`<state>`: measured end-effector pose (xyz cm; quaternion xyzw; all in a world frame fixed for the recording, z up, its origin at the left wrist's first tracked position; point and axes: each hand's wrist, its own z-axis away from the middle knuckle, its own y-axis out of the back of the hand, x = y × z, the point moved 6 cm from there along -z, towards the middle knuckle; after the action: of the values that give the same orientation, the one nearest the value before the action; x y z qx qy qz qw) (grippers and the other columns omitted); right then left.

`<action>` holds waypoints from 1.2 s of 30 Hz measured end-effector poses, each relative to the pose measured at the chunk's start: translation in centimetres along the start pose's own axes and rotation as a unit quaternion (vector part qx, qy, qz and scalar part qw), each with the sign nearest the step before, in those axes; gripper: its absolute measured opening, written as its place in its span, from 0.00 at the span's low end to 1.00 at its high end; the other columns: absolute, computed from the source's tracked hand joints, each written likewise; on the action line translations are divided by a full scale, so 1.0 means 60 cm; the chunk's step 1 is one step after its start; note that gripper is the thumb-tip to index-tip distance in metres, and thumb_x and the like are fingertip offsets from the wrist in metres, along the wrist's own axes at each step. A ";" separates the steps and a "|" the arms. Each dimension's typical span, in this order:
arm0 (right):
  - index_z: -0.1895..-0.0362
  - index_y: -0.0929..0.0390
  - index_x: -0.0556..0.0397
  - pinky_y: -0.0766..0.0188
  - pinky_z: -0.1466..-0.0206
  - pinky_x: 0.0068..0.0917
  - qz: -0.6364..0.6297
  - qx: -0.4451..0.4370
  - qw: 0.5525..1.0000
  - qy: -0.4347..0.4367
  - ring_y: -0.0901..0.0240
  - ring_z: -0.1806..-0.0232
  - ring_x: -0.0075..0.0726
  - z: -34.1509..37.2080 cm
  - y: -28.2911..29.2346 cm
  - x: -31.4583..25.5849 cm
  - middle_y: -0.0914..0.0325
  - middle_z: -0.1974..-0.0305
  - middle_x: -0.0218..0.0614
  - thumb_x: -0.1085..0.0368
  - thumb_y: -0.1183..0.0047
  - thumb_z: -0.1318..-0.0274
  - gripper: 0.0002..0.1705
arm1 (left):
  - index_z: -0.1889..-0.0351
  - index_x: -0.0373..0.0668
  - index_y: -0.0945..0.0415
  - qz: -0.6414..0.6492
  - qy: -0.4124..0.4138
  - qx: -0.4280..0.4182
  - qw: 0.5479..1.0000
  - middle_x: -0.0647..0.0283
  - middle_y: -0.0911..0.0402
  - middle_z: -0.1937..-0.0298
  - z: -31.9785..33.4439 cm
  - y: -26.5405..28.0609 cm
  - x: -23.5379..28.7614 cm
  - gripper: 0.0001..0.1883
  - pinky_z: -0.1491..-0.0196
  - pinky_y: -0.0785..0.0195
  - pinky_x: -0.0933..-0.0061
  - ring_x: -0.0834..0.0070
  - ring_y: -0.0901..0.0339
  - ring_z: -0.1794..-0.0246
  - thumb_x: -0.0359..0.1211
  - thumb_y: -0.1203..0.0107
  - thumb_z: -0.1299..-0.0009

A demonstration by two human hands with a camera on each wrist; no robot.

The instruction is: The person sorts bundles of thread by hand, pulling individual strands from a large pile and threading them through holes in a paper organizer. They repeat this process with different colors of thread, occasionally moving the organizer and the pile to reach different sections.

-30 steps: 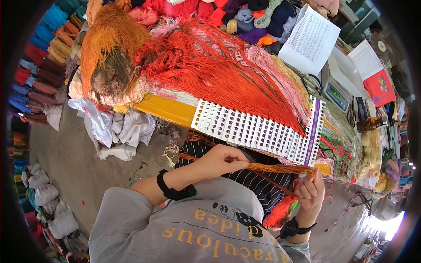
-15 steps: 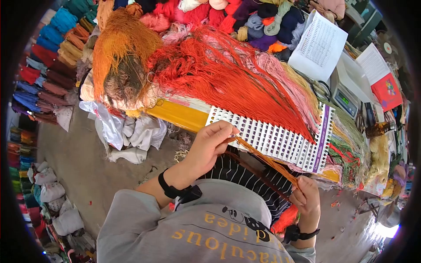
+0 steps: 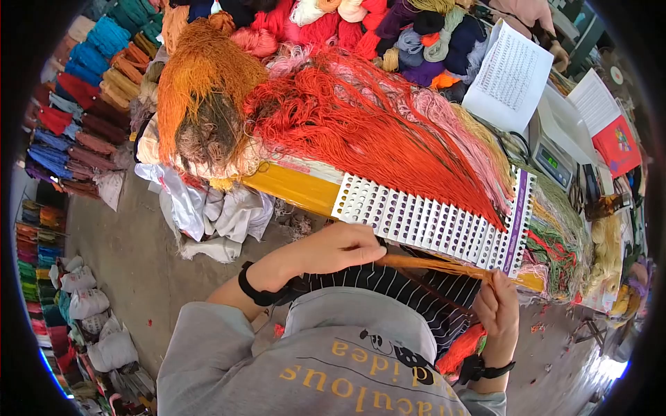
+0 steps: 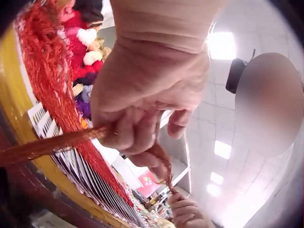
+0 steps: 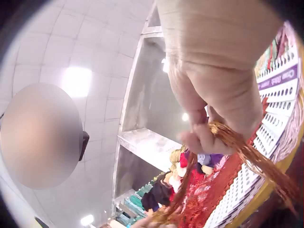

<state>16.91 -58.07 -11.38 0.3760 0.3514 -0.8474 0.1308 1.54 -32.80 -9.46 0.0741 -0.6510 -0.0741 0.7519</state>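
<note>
An orange-brown bundle of thread (image 3: 437,265) stretches between the two hands over the lap. My left hand (image 3: 333,249) grips one end, its fingers curled round the strands in the left wrist view, where a length of the thread (image 4: 52,145) trails off to the left. My right hand (image 3: 498,305) holds the other end, which loops over its curled fingers; in the right wrist view part of the thread (image 5: 251,156) hangs from them. Just beyond the hands lie overlapping white punched thread cards (image 3: 423,222), with long red threads (image 3: 374,132) running from their holes.
The cards lie along the yellow table edge (image 3: 295,187). Orange-yellow thread (image 3: 201,69) is heaped at the left. Printed sheets (image 3: 510,73) and a digital scale (image 3: 551,163) stand at the right. White bags (image 3: 236,215) sit below the table.
My left hand rises with its end of the thread, turns, then comes back down and to the right. My right hand stays on the other end, lower in between, then a little higher.
</note>
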 end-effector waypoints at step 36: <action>0.71 0.27 0.58 0.33 0.76 0.25 0.545 -0.016 0.720 0.430 0.29 0.78 0.34 0.016 -0.200 -0.046 0.27 0.75 0.38 0.78 0.43 0.59 0.08 | 0.48 0.37 0.28 0.107 0.038 -0.068 0.991 0.65 0.25 0.73 -0.007 -0.083 0.065 0.14 0.67 0.36 0.80 0.83 0.31 0.72 0.32 0.54 0.29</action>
<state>12.43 -50.22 -2.91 0.8242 0.1178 -0.3716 0.4107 2.45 -38.50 -6.80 -0.0445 -0.6193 -0.0338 0.7832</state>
